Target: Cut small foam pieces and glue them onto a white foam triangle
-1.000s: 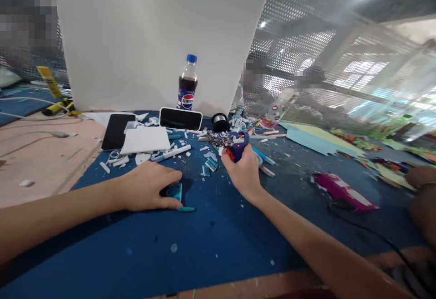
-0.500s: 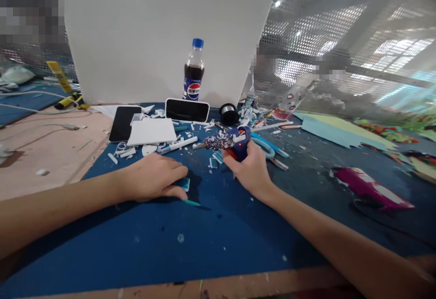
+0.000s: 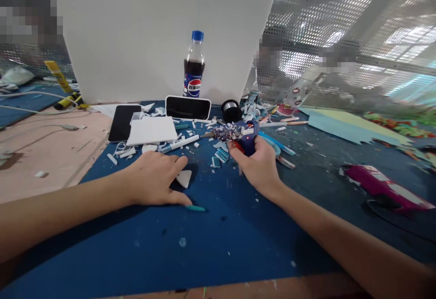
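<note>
My right hand (image 3: pixel 261 165) is wrapped round a dark blue glue gun (image 3: pixel 250 136). The gun's nozzle end points left, is crusted with white and coloured bits, and a small red light glows on its body. My left hand (image 3: pixel 155 178) rests low over the blue mat, thumb and index finger parted round a small white piece (image 3: pixel 184 178). The fingers holding that piece are partly hidden. At the thumb's tip shows a pointed teal sliver (image 3: pixel 196 208), perhaps a long nail. Small blue gridded pieces (image 3: pixel 222 155) lie just left of my right hand.
Behind stand a cola bottle (image 3: pixel 194 70), a propped phone (image 3: pixel 188 108) and a wire spool (image 3: pixel 231 110). A white block (image 3: pixel 152 130) partly covers a dark tablet (image 3: pixel 121 123). White scraps litter the mat (image 3: pixel 163 253). A magenta tool (image 3: pixel 384 186) with a cord lies right.
The piece at my left hand has turned from its blue face to a white one, and the thumb and index finger have spread wider. My right hand still grips the glue gun, slightly farther right in view.
</note>
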`<control>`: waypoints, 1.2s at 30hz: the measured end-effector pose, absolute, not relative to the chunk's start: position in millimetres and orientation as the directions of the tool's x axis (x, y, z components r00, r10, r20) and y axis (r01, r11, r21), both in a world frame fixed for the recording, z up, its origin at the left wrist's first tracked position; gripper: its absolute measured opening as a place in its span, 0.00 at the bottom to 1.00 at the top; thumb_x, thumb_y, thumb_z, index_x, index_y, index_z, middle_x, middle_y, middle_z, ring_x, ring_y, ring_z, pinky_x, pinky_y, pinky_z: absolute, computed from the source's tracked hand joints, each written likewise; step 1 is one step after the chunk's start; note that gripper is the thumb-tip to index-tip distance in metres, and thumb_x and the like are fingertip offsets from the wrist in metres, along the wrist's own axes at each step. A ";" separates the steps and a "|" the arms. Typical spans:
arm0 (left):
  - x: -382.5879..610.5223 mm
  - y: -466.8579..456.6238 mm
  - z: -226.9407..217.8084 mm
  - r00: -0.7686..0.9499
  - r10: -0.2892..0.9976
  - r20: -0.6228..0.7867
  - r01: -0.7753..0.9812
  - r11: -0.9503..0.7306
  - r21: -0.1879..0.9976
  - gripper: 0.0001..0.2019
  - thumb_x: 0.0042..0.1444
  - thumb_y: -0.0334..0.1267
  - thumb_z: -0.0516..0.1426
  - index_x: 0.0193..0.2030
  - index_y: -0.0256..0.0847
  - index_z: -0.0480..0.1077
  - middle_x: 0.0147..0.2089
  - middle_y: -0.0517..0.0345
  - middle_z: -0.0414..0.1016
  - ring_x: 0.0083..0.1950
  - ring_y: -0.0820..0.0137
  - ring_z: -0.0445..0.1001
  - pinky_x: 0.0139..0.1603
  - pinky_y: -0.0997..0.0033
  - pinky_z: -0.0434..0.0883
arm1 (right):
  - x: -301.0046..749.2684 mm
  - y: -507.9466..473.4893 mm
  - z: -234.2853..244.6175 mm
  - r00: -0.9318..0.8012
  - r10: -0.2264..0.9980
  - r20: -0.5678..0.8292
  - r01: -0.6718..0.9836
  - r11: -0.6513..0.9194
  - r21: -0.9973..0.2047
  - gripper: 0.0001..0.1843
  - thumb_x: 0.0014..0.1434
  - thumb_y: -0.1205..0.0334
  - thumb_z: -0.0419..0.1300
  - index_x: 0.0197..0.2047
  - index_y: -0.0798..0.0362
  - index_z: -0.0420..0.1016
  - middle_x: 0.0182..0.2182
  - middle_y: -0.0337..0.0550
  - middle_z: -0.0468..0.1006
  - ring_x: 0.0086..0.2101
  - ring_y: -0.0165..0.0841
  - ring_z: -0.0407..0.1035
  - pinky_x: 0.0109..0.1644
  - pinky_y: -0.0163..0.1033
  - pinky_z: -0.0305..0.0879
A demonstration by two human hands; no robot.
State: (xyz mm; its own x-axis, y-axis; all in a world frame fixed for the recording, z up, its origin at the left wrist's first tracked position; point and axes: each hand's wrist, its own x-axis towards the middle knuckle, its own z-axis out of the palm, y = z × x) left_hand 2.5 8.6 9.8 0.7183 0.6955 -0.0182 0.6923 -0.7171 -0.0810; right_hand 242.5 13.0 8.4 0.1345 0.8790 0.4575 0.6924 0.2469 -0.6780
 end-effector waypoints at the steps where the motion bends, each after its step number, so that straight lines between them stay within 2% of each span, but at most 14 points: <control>1: 2.8 8.4 10.4 0.731 0.681 -0.030 0.678 -0.731 -0.081 0.38 0.53 0.71 0.42 0.47 0.35 0.65 0.36 0.45 0.76 0.30 0.55 0.75 0.22 0.68 0.55 | 242.9 13.8 8.5 0.142 0.881 0.452 0.696 0.235 -0.678 0.13 0.48 0.52 0.61 0.27 0.50 0.65 0.19 0.38 0.67 0.19 0.31 0.59 0.22 0.38 0.55; 3: 3.1 8.6 10.7 0.748 0.663 -0.028 0.660 -0.747 -0.076 0.32 0.58 0.66 0.42 0.47 0.37 0.64 0.37 0.47 0.77 0.30 0.57 0.74 0.22 0.68 0.55 | 243.4 15.2 8.4 0.146 0.888 0.436 0.698 0.220 -0.682 0.13 0.48 0.51 0.61 0.27 0.50 0.65 0.19 0.37 0.67 0.19 0.31 0.58 0.22 0.38 0.55; 5: 3.3 8.8 10.2 0.765 0.644 -0.013 0.642 -0.764 -0.060 0.24 0.62 0.59 0.43 0.43 0.39 0.65 0.34 0.51 0.76 0.28 0.61 0.73 0.22 0.69 0.54 | 243.6 16.3 7.6 0.141 0.888 0.437 0.698 0.224 -0.680 0.13 0.47 0.51 0.62 0.27 0.50 0.65 0.20 0.38 0.68 0.20 0.32 0.59 0.23 0.39 0.55; 8: 3.2 9.0 8.7 0.778 0.627 0.035 0.627 -0.779 -0.003 0.19 0.62 0.55 0.46 0.34 0.41 0.63 0.27 0.57 0.72 0.24 0.66 0.70 0.21 0.70 0.51 | 244.0 17.7 5.9 0.129 0.883 0.452 0.702 0.241 -0.670 0.12 0.47 0.52 0.63 0.28 0.51 0.66 0.21 0.39 0.70 0.21 0.33 0.62 0.24 0.39 0.57; 12: 1.0 10.0 5.8 0.702 0.690 0.175 0.681 -0.723 0.117 0.21 0.58 0.57 0.50 0.26 0.41 0.58 0.20 0.62 0.64 0.19 0.72 0.64 0.20 0.73 0.51 | 244.7 16.7 4.6 0.102 0.842 0.530 0.734 0.296 -0.612 0.12 0.48 0.53 0.62 0.30 0.50 0.67 0.23 0.41 0.72 0.23 0.34 0.64 0.26 0.40 0.59; 16: -2.6 13.1 2.8 0.676 0.695 0.245 0.645 -0.719 0.259 0.25 0.57 0.61 0.49 0.22 0.41 0.55 0.16 0.64 0.59 0.17 0.75 0.59 0.19 0.74 0.52 | 244.3 11.5 5.5 0.042 0.790 0.612 0.818 0.324 -0.475 0.12 0.45 0.53 0.60 0.30 0.50 0.65 0.21 0.40 0.70 0.22 0.35 0.63 0.26 0.41 0.59; 18: -3.9 14.8 1.0 0.687 0.675 0.268 0.612 -0.737 0.287 0.28 0.56 0.65 0.47 0.21 0.41 0.56 0.16 0.64 0.57 0.16 0.76 0.57 0.18 0.74 0.52 | 243.8 9.4 6.8 -0.001 0.766 0.643 0.851 0.339 -0.402 0.13 0.42 0.53 0.59 0.31 0.49 0.65 0.20 0.40 0.69 0.21 0.36 0.64 0.27 0.42 0.60; 21: -4.6 16.2 -2.2 0.693 0.663 0.285 0.613 -0.749 0.251 0.30 0.56 0.67 0.45 0.23 0.40 0.59 0.15 0.65 0.57 0.16 0.76 0.56 0.18 0.74 0.52 | 243.8 9.2 9.1 -0.031 0.750 0.660 0.878 0.336 -0.341 0.14 0.39 0.53 0.57 0.31 0.49 0.64 0.19 0.40 0.68 0.22 0.38 0.65 0.28 0.44 0.61; 25: -4.2 15.3 -5.2 0.681 0.676 0.280 0.649 -0.735 0.194 0.25 0.56 0.63 0.48 0.28 0.40 0.62 0.18 0.64 0.62 0.17 0.74 0.61 0.19 0.75 0.53 | 247.3 13.0 10.8 -0.066 0.759 0.648 0.894 0.333 -0.300 0.14 0.38 0.52 0.58 0.28 0.48 0.61 0.21 0.42 0.69 0.23 0.39 0.66 0.29 0.44 0.62; 31: -2.3 11.7 -4.5 0.648 0.667 0.368 0.612 -0.743 0.269 0.14 0.57 0.50 0.52 0.35 0.39 0.62 0.20 0.65 0.65 0.18 0.75 0.63 0.19 0.76 0.55 | 253.9 15.8 12.5 -0.090 0.755 0.649 0.873 0.373 -0.313 0.13 0.37 0.55 0.57 0.27 0.47 0.59 0.18 0.39 0.66 0.21 0.37 0.65 0.27 0.42 0.61; 36: -1.8 9.0 -1.8 0.606 0.673 0.424 0.611 -0.735 0.294 0.11 0.58 0.44 0.50 0.41 0.40 0.64 0.29 0.59 0.71 0.27 0.72 0.70 0.26 0.75 0.65 | 253.7 13.8 14.7 -0.086 0.734 0.673 0.867 0.389 -0.313 0.15 0.38 0.51 0.56 0.20 0.46 0.52 0.14 0.37 0.60 0.18 0.35 0.61 0.25 0.42 0.59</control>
State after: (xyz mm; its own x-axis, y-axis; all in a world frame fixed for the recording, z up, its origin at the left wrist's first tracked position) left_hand -1.8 9.0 -1.8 0.6060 0.6729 0.4243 0.6107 -0.7353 0.2939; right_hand 253.7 13.8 14.7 -0.0864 0.7343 0.6734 0.8666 0.3888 -0.3128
